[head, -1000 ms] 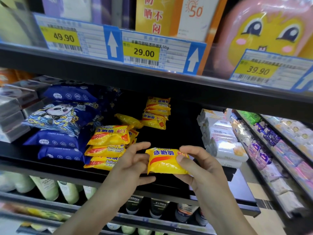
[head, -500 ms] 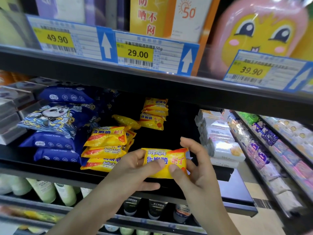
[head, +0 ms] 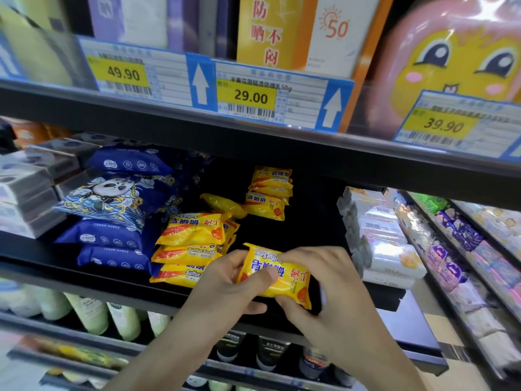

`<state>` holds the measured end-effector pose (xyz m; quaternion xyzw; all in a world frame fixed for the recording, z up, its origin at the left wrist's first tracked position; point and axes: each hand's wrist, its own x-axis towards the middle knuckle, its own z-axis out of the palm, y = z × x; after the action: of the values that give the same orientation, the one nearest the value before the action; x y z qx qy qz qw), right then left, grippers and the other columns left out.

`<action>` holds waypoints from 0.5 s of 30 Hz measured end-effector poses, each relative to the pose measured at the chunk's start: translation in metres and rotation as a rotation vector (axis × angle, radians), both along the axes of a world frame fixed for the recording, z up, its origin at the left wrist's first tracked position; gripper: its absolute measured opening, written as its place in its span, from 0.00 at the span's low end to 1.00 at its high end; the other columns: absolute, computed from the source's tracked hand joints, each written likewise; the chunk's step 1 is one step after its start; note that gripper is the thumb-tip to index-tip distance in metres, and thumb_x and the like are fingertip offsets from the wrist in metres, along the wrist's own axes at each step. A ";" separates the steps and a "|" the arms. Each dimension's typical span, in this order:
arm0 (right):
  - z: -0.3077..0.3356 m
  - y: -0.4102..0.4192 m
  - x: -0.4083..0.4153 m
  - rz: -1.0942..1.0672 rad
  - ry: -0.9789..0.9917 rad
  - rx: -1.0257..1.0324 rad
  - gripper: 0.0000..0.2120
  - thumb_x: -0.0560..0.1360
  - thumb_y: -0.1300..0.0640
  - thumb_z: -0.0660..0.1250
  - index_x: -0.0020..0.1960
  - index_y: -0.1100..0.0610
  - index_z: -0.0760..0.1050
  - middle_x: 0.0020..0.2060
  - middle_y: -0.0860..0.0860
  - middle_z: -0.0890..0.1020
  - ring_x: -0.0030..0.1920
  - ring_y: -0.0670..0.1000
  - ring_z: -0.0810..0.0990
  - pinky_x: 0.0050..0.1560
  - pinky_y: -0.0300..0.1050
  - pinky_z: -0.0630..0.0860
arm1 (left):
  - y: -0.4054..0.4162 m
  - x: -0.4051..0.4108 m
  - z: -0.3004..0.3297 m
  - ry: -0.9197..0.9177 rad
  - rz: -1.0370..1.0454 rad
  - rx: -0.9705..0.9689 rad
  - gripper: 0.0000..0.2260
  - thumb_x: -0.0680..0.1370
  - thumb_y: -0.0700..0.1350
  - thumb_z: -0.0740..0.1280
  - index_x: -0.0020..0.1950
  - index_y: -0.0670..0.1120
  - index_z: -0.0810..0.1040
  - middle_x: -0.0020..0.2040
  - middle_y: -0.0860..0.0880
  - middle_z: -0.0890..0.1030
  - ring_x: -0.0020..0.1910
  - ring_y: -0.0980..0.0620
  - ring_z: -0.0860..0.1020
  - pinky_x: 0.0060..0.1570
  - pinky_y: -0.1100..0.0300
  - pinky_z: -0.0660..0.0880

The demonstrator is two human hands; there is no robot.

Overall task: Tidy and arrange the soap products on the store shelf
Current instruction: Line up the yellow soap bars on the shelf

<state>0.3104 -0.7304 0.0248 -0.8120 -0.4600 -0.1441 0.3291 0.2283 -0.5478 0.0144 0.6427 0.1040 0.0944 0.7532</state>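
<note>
At the near edge of the dark middle shelf [head: 84,270], both hands hold 1 yellow sulfur soap packet [head: 277,275] just above the shelf lip, its print upside down to the camera. The left hand [head: 228,286] grips the packet's left end, thumb laid across its face and fingers curled beneath. The right hand [head: 324,280] pinches the right side, fingers arched over the top edge and thumb tucked under the lower corner. Just left of the held packet sits a stack of 3 yellow soap packets [head: 191,249], the lowest one partly hidden by the left hand. Farther back, a smaller stack of yellow packets [head: 269,193] stands near the rear of the shelf, with 1 loose packet [head: 222,204] lying tilted between the 2 stacks. To the left of the soaps lie dark blue pouches [head: 118,204], piled up, 1 printed with a panda face. On the right, white wrapped soap bars [head: 380,238] are stacked in a row running away from the camera. Above, the upper shelf edge carries price tags [head: 251,97] reading 49.90, 29.00 and 39.90. Below the hands, pale green tubes [head: 93,314] and dark tubes stand on the lower shelf.
</note>
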 end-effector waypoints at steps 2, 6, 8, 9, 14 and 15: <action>0.006 0.002 0.009 -0.008 0.113 0.084 0.24 0.69 0.47 0.75 0.63 0.37 0.76 0.57 0.32 0.77 0.60 0.44 0.75 0.58 0.31 0.69 | 0.001 -0.002 0.002 0.022 0.013 -0.091 0.14 0.69 0.60 0.75 0.53 0.58 0.87 0.53 0.51 0.88 0.53 0.52 0.87 0.45 0.59 0.84; 0.025 0.022 0.047 -0.058 0.427 0.259 0.22 0.71 0.55 0.79 0.58 0.36 0.79 0.54 0.34 0.83 0.53 0.41 0.81 0.51 0.35 0.77 | 0.003 -0.007 0.004 0.077 0.018 -0.046 0.08 0.77 0.55 0.74 0.55 0.56 0.86 0.54 0.54 0.88 0.55 0.55 0.86 0.49 0.59 0.84; 0.036 0.044 0.070 -0.097 0.480 0.275 0.20 0.70 0.55 0.80 0.57 0.37 0.80 0.51 0.33 0.84 0.51 0.36 0.81 0.49 0.30 0.75 | 0.003 -0.009 0.000 0.083 0.033 0.120 0.09 0.79 0.52 0.72 0.59 0.57 0.83 0.54 0.58 0.87 0.57 0.59 0.84 0.55 0.59 0.81; 0.041 0.058 0.081 -0.101 0.495 0.260 0.20 0.70 0.55 0.80 0.57 0.38 0.81 0.50 0.34 0.84 0.51 0.34 0.81 0.50 0.30 0.74 | 0.003 -0.009 -0.001 0.074 0.035 0.210 0.09 0.80 0.50 0.72 0.60 0.58 0.82 0.55 0.60 0.86 0.58 0.61 0.83 0.58 0.61 0.79; 0.051 0.126 0.112 -0.013 0.568 0.057 0.20 0.69 0.51 0.79 0.58 0.40 0.81 0.53 0.39 0.84 0.52 0.38 0.82 0.55 0.34 0.75 | 0.000 -0.007 -0.007 -0.012 0.084 0.546 0.10 0.81 0.49 0.70 0.62 0.59 0.80 0.57 0.66 0.82 0.61 0.69 0.77 0.59 0.74 0.72; 0.050 0.137 0.115 -0.009 0.561 0.023 0.19 0.69 0.50 0.79 0.57 0.40 0.80 0.54 0.40 0.84 0.53 0.41 0.82 0.54 0.34 0.75 | 0.000 -0.007 -0.007 -0.025 0.097 0.629 0.11 0.81 0.51 0.69 0.64 0.60 0.80 0.58 0.67 0.81 0.62 0.71 0.75 0.60 0.76 0.70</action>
<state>0.4250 -0.5930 0.0752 -0.8184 -0.3454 0.0797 0.4523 0.2218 -0.5480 0.0069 0.8371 0.0909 0.1657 0.5134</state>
